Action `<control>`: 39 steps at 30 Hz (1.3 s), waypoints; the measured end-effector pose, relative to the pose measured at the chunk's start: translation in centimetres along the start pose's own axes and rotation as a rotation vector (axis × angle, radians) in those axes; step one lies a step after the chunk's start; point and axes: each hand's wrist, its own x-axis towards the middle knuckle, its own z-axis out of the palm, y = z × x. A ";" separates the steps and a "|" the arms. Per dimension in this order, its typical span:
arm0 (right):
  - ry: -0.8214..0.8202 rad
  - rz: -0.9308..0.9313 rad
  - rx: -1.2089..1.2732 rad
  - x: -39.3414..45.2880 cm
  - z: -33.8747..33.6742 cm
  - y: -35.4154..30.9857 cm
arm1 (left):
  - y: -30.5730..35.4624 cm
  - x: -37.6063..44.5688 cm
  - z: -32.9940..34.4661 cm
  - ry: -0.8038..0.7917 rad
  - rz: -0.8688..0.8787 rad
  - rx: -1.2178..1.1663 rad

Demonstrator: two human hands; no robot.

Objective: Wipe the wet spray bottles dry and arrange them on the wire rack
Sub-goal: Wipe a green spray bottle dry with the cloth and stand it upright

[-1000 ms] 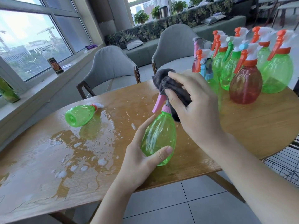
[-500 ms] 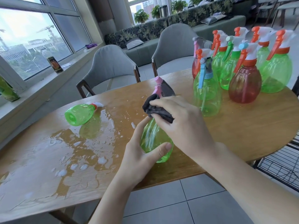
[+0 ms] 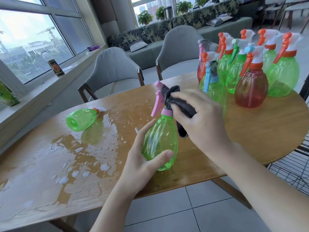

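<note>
My left hand (image 3: 142, 162) grips the body of a green spray bottle with a pink trigger head (image 3: 159, 139), held upright above the table's near edge. My right hand (image 3: 199, 119) holds a dark grey cloth (image 3: 180, 106) against the bottle's neck and the back of its spray head. A second green bottle (image 3: 82, 119) lies on its side in the wet patch at the left. Several green and red bottles (image 3: 250, 82) stand upright in a group at the table's far right. Part of the black wire rack (image 3: 294, 166) shows low at the right, beside the table.
The wooden table (image 3: 259, 131) has puddles and drops across its left half. Two grey chairs (image 3: 117, 71) stand behind it. A windowsill at the left carries a can (image 3: 56, 67) and a green object (image 3: 7, 97). Tiled floor lies below.
My right hand and the cloth went from the spray head down to the bottle's shoulder, then back up to the neck. The pink head now shows. My left hand kept its grip.
</note>
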 end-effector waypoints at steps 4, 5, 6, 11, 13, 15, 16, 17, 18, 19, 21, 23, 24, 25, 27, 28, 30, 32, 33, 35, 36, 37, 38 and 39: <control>-0.084 0.018 0.060 0.4 -0.6 0.1 | 0.1 0.0 -0.3 -0.019 -0.003 -0.007; -0.074 0.031 0.053 0.6 -0.8 0.3 | 0.1 0.0 -0.3 -0.026 -0.003 -0.012; -0.053 0.050 0.044 0.6 -1.0 0.4 | 0.1 0.1 -0.3 -0.034 -0.003 -0.017; -0.116 0.170 0.125 -0.2 -1.4 0.0 | -0.1 -0.1 -0.5 -0.034 0.008 -0.010; -0.191 0.196 0.158 -0.6 -1.8 0.0 | 0.0 -0.2 -0.4 -0.023 0.007 -0.004; -0.155 0.224 0.133 -1.0 -2.4 0.3 | 0.2 -0.2 -0.3 -0.032 0.006 -0.006; -0.119 0.250 0.118 -1.3 -2.9 0.5 | 0.3 -0.3 -0.2 -0.039 0.005 -0.009; -0.089 0.287 0.111 -1.6 -3.1 0.7 | 0.3 -0.4 -0.1 -0.047 0.001 -0.015; -0.070 0.329 0.113 -2.0 -3.4 0.9 | 0.4 -0.6 0.1 -0.055 0.000 -0.017; -0.055 0.368 0.120 -2.4 -4.0 1.1 | 0.7 -0.7 0.4 -0.061 0.002 -0.018; -0.035 0.446 0.139 -3.2 -4.8 1.5 | 1.1 -1.0 1.1 -0.072 -0.003 -0.018; 0.000 0.511 0.143 -3.6 -5.9 2.0 | 2.0 -1.1 2.1 -0.089 -0.018 -0.026; 0.021 0.539 0.138 -3.7 -6.5 2.3 | 2.5 -1.0 2.8 -0.096 -0.021 -0.025; 0.045 0.563 0.129 -3.8 -7.3 2.7 | 2.9 -0.9 3.5 -0.105 -0.024 -0.020; 0.108 0.599 0.081 -3.8 -8.9 3.8 | 3.9 -0.7 5.1 -0.120 -0.034 -0.011; 0.137 0.620 0.053 -3.8 -9.9 4.5 | 4.4 -0.6 6.0 -0.123 -0.044 -0.006; 0.191 0.674 0.021 -3.9 -11.7 5.8 | 5.2 -0.2 8.1 -0.120 -0.059 0.000; 0.243 0.710 -0.018 -4.0 -13.6 7.0 | 6.0 0.4 10.5 -0.110 -0.053 0.025; 0.265 0.728 -0.037 -4.0 -14.5 7.6 | 6.4 0.7 11.8 -0.101 -0.045 0.042; 0.301 0.770 -0.058 -4.1 -16.1 8.8 | 7.3 1.6 14.2 -0.089 -0.049 0.064; 0.316 0.787 -0.063 -4.2 -16.8 9.4 | 7.7 2.2 15.3 -0.079 -0.061 0.076; 0.331 0.800 -0.065 -4.3 -17.4 9.8 | 8.0 3.0 16.4 -0.068 -0.073 0.089; 0.343 0.813 -0.062 -4.3 -17.9 10.2 | 8.3 3.7 17.4 -0.053 -0.082 0.101; 0.355 0.823 -0.054 -4.4 -18.4 10.6 | 8.4 4.5 18.4 -0.032 -0.086 0.105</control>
